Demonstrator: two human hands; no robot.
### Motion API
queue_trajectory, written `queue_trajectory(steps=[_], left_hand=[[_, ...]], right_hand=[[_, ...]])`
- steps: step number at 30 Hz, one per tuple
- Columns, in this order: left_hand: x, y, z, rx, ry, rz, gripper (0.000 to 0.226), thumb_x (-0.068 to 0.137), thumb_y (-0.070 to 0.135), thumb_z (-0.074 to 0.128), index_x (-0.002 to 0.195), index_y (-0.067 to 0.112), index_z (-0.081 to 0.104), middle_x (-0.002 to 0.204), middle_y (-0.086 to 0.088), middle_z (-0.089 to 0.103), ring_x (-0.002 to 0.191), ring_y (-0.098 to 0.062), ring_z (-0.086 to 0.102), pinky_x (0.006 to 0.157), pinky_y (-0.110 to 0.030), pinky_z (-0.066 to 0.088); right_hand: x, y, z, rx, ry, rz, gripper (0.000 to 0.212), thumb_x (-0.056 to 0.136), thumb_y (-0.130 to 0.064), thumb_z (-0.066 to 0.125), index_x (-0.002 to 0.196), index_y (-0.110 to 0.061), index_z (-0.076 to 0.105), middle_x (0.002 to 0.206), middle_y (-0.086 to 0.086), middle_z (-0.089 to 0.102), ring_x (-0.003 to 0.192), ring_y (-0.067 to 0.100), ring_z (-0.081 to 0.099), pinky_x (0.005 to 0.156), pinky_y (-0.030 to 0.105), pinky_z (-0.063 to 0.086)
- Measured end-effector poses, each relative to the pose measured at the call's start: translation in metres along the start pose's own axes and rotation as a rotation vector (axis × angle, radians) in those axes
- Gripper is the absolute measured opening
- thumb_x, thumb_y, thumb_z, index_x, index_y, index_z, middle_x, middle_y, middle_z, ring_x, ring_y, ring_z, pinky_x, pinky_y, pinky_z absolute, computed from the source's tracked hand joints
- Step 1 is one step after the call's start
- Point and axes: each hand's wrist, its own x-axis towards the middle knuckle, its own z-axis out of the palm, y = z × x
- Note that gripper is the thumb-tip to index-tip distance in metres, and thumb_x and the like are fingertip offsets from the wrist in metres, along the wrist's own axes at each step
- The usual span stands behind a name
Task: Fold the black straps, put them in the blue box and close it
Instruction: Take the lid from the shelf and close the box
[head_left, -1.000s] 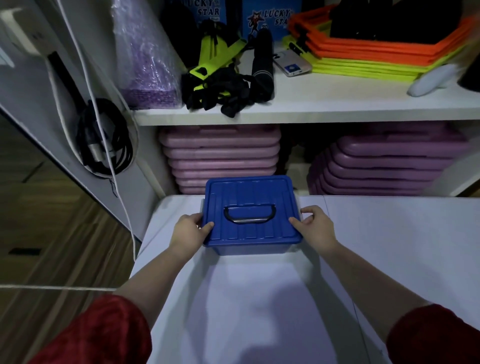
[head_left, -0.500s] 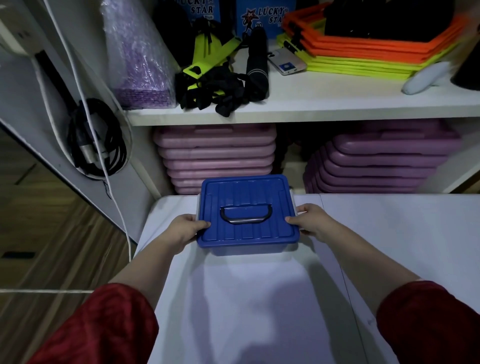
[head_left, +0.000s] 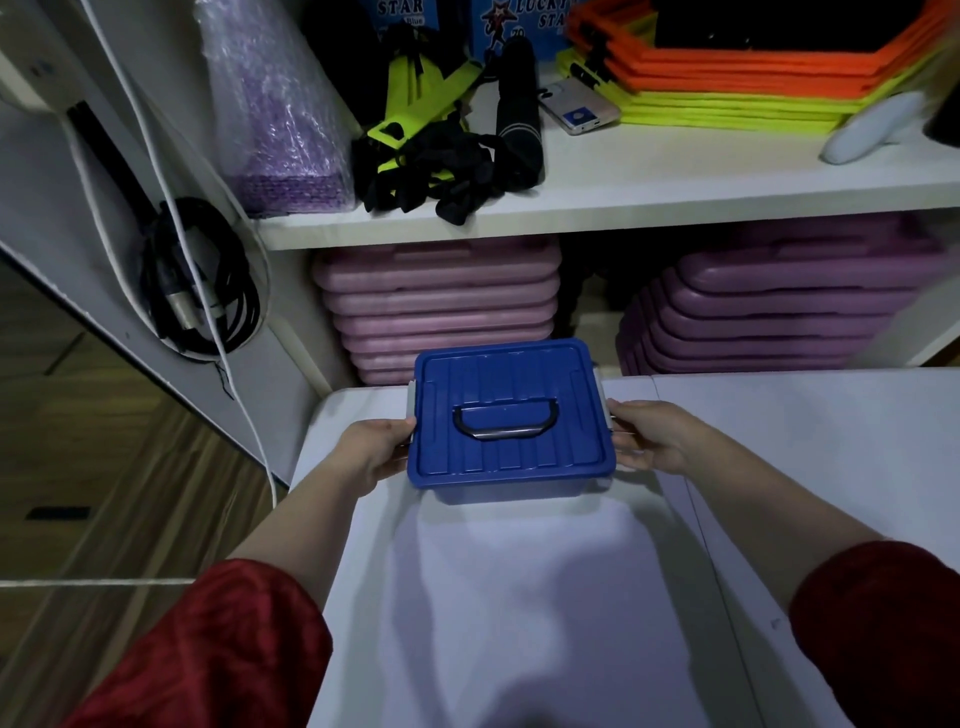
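Note:
The blue box (head_left: 509, 415) sits on the white table (head_left: 519, 597) near its far edge, lid on, with a dark handle lying flat on top. My left hand (head_left: 376, 449) grips its left side by the grey clip. My right hand (head_left: 649, 436) grips the right side at the other grey clip. A tangle of black straps (head_left: 441, 174) mixed with yellow-green webbing lies on the white shelf (head_left: 623, 208) above and behind the box. The box's contents are hidden by the lid.
On the shelf: a purple wrapped roll (head_left: 280, 119), a black rolled item (head_left: 519, 119), a phone (head_left: 579, 106), orange and yellow flat rings (head_left: 753, 73). Stacks of pink and purple boards (head_left: 441, 306) stand below. Coiled black cable (head_left: 202, 280) hangs on the left panel.
Both hands have shifted from the lid's front corners to the sides of the box at the grey clips. The box has hardly moved.

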Motion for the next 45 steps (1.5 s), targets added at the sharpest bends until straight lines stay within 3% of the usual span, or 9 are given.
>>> queue_trajectory(steps=[7, 12, 15, 19, 27, 32, 37, 42, 45], left_hand=[[0.006, 0.002, 0.005, 0.034, 0.019, 0.014, 0.023, 0.090, 0.016, 0.063, 0.102, -0.003, 0.063, 0.100, -0.017, 0.070, 0.088, -0.028, 0.070, 0.073, -0.034, 0.056], [0.010, 0.004, 0.004, 0.102, 0.041, 0.033, 0.025, 0.087, 0.018, 0.067, 0.098, -0.004, 0.064, 0.099, -0.019, 0.071, 0.085, -0.030, 0.071, 0.082, -0.040, 0.058], [0.013, 0.004, 0.008, 0.168, 0.072, 0.045, 0.026, 0.083, 0.022, 0.072, 0.090, -0.002, 0.066, 0.096, -0.017, 0.072, 0.084, -0.030, 0.070, 0.085, -0.043, 0.057], [0.011, 0.006, 0.019, 0.574, 0.211, 0.171, 0.032, 0.082, 0.036, 0.070, 0.069, 0.008, 0.061, 0.083, -0.010, 0.070, 0.080, -0.027, 0.065, 0.080, -0.038, 0.055], [0.016, 0.009, 0.015, 0.493, 0.179, 0.135, 0.031, 0.078, 0.035, 0.075, 0.066, 0.011, 0.059, 0.088, -0.013, 0.073, 0.086, -0.029, 0.069, 0.087, -0.043, 0.056], [0.021, 0.012, 0.019, 0.548, 0.196, 0.141, 0.030, 0.079, 0.037, 0.073, 0.069, 0.012, 0.059, 0.088, -0.009, 0.072, 0.085, -0.027, 0.068, 0.084, -0.039, 0.055], [0.014, 0.004, 0.023, 0.582, 0.248, 0.233, 0.029, 0.084, 0.039, 0.065, 0.082, 0.010, 0.063, 0.086, -0.006, 0.070, 0.087, -0.027, 0.066, 0.077, -0.035, 0.052], [-0.014, -0.023, 0.025, 0.462, 0.245, 0.341, 0.034, 0.090, 0.034, 0.057, 0.113, 0.009, 0.063, 0.095, -0.002, 0.067, 0.086, -0.021, 0.062, 0.076, -0.030, 0.047], [-0.044, -0.042, 0.022, 0.432, 0.224, 0.475, 0.030, 0.094, 0.030, 0.054, 0.119, 0.017, 0.059, 0.093, 0.003, 0.063, 0.076, -0.012, 0.060, 0.070, -0.027, 0.044]], right_hand=[[0.017, 0.000, -0.007, 0.067, -0.097, 0.039, 0.014, 0.088, -0.025, 0.064, 0.097, -0.014, 0.061, 0.100, 0.003, 0.065, 0.085, 0.017, 0.064, 0.084, 0.035, 0.052], [0.020, 0.002, -0.002, -0.001, -0.081, 0.012, 0.027, 0.089, -0.023, 0.063, 0.111, -0.008, 0.060, 0.108, 0.009, 0.067, 0.080, 0.019, 0.066, 0.068, 0.032, 0.057], [0.019, 0.001, 0.003, -0.102, -0.008, -0.039, 0.023, 0.089, -0.023, 0.064, 0.101, -0.004, 0.060, 0.087, 0.012, 0.067, 0.068, 0.020, 0.063, 0.056, 0.027, 0.057], [0.031, 0.009, 0.014, -0.353, 0.198, -0.212, 0.031, 0.081, -0.029, 0.072, 0.067, -0.010, 0.051, 0.077, 0.015, 0.061, 0.070, 0.028, 0.061, 0.074, 0.044, 0.056], [0.038, 0.011, 0.015, -0.361, 0.220, -0.253, 0.036, 0.079, -0.034, 0.071, 0.068, -0.013, 0.044, 0.079, 0.013, 0.058, 0.075, 0.028, 0.061, 0.075, 0.044, 0.056], [0.042, 0.010, 0.016, -0.359, 0.241, -0.265, 0.032, 0.079, -0.037, 0.070, 0.072, -0.016, 0.047, 0.091, 0.012, 0.062, 0.083, 0.029, 0.062, 0.081, 0.046, 0.055], [0.024, 0.015, 0.021, -0.475, 0.332, -0.361, 0.029, 0.084, -0.037, 0.063, 0.073, -0.015, 0.047, 0.085, 0.008, 0.063, 0.080, 0.026, 0.060, 0.069, 0.034, 0.049], [0.003, 0.046, 0.022, -0.491, 0.280, -0.468, 0.036, 0.090, -0.044, 0.054, 0.107, -0.012, 0.049, 0.095, 0.008, 0.060, 0.087, 0.025, 0.060, 0.061, 0.029, 0.042], [-0.013, 0.070, 0.015, -0.398, 0.226, -0.542, 0.035, 0.089, -0.048, 0.054, 0.111, -0.021, 0.051, 0.094, 0.004, 0.062, 0.083, 0.020, 0.061, 0.065, 0.027, 0.046]])
